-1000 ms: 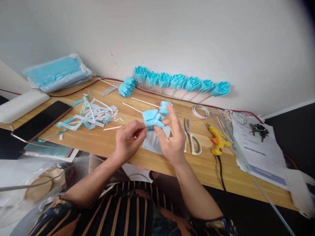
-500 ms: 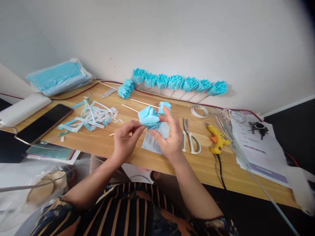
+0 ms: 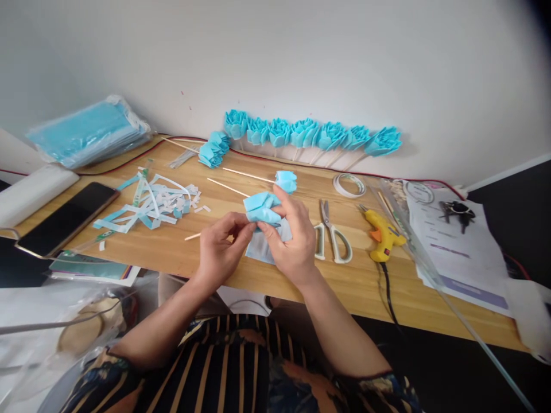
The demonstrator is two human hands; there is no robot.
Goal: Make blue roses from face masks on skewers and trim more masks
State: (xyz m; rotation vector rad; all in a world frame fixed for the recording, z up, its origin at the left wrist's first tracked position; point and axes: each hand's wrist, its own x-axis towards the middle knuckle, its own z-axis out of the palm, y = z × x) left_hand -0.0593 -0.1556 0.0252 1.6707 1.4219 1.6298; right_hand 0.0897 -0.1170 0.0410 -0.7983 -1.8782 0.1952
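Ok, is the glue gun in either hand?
No, the glue gun lies on the table right of the scissors, while the left hand and right hand hold a folded blue piece.

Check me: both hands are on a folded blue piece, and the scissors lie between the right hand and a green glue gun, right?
No: the glue gun is yellow, as the head view shows. The left hand and right hand are on the folded blue piece, and the scissors lie as you say.
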